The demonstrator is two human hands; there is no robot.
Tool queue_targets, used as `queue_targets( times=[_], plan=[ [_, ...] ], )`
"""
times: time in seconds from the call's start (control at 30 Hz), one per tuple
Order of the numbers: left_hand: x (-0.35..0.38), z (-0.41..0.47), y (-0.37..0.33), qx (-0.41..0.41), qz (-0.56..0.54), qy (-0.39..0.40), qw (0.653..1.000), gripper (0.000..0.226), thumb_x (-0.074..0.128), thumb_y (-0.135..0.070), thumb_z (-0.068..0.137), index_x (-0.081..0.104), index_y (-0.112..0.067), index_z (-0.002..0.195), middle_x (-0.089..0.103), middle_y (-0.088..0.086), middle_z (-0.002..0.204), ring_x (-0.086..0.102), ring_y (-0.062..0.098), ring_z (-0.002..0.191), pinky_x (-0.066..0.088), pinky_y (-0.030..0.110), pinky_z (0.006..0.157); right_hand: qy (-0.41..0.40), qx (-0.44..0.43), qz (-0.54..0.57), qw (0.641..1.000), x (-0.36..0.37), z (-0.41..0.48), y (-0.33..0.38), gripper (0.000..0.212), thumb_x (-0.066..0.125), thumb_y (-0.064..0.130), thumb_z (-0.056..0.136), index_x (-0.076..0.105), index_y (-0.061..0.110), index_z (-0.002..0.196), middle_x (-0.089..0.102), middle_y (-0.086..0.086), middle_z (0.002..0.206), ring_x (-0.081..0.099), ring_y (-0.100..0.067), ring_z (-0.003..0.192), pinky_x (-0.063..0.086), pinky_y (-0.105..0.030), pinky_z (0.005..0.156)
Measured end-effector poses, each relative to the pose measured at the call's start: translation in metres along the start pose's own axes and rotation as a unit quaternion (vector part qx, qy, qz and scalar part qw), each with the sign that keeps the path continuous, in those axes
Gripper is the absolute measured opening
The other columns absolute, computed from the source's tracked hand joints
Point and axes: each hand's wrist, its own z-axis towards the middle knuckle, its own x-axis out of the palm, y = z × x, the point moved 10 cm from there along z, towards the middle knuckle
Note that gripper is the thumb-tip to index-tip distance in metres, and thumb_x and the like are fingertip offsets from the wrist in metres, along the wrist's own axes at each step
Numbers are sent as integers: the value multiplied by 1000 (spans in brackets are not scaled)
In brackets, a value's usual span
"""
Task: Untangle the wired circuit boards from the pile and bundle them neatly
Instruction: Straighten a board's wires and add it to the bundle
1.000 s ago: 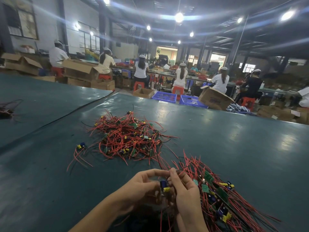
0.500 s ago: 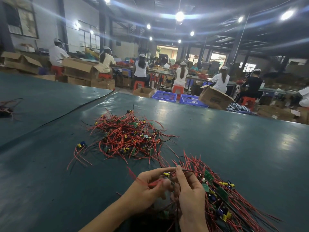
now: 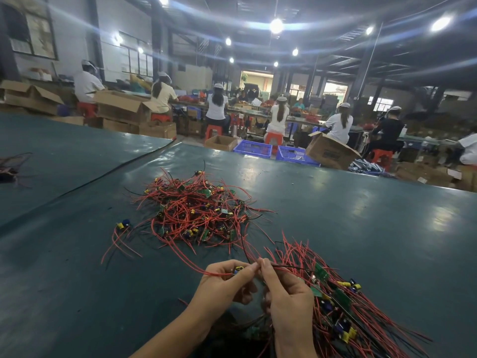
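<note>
A tangled pile [image 3: 198, 210] of small green circuit boards with red and black wires lies mid-table. To the right, a straightened bundle [image 3: 343, 301] of boards fans out from under my right hand. My left hand [image 3: 224, 285] pinches one wired board [image 3: 238, 270] with a yellow and blue part; its red wires trail left. My right hand [image 3: 286, 298] pinches the wires beside it, fingertips touching the left ones. A single loose board [image 3: 122, 225] with red wires lies left of the pile.
The dark green table [image 3: 361, 228] stretches wide on all sides. Another small wire tangle [image 3: 10, 169] sits at the far left. Beyond the far edge are cardboard boxes [image 3: 330, 151], blue crates [image 3: 254, 148] and several seated workers.
Both hands rose slightly from the table and drew closer to the bundle. The held board turned in my left hand, and its red wires now stretch out to the left.
</note>
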Motion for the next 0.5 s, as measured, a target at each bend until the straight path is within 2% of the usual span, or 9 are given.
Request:
queue_targets(
  times=[0.07,0.13,0.23,0.37,0.43,0.5],
  plan=[
    [2,0,1,-20,-30,-4,999,24,74,-33,67,73,-9,67,68,14,65,63,20,54,51,25,54,-7,-7,-1,1000,-2,0,0,16,73,25,80,80,19,67,61,4,48,55,-2,44,47,-16,48],
    [4,-1,1,-28,-47,-4,998,21,69,-20,81,72,-10,62,67,13,64,63,19,54,51,24,54,-14,-6,-2,1000,-5,1,-2,21,71,18,86,80,18,67,58,7,45,51,1,41,41,-12,44],
    [4,-4,-3,-25,-51,-6,998,33,60,-12,90,70,-13,59,65,9,61,61,15,53,50,23,53,-22,-4,-4,1000,-6,2,-4,25,70,17,87,80,21,65,62,5,48,52,1,42,43,-14,47],
    [5,-5,-8,-16,-52,0,999,29,63,-11,87,69,-14,59,61,6,58,56,13,50,48,23,53,-26,19,13,999,-6,3,-9,22,71,20,85,80,21,65,69,-3,57,58,-4,45,49,-21,50],
    [3,-5,-8,-23,-51,-5,998,22,67,-13,85,71,-14,63,65,8,62,60,16,54,50,24,55,-30,28,25,999,-8,3,-12,21,71,23,84,79,17,66,64,-4,52,56,-10,42,49,-23,49],
    [4,-7,-5,-51,-35,-3,998,17,72,-28,78,75,-12,74,71,14,73,66,21,61,53,28,61,-31,24,29,999,-8,3,-12,20,71,27,83,79,16,68,53,-6,46,45,-15,40,43,-25,48]
  ],
)
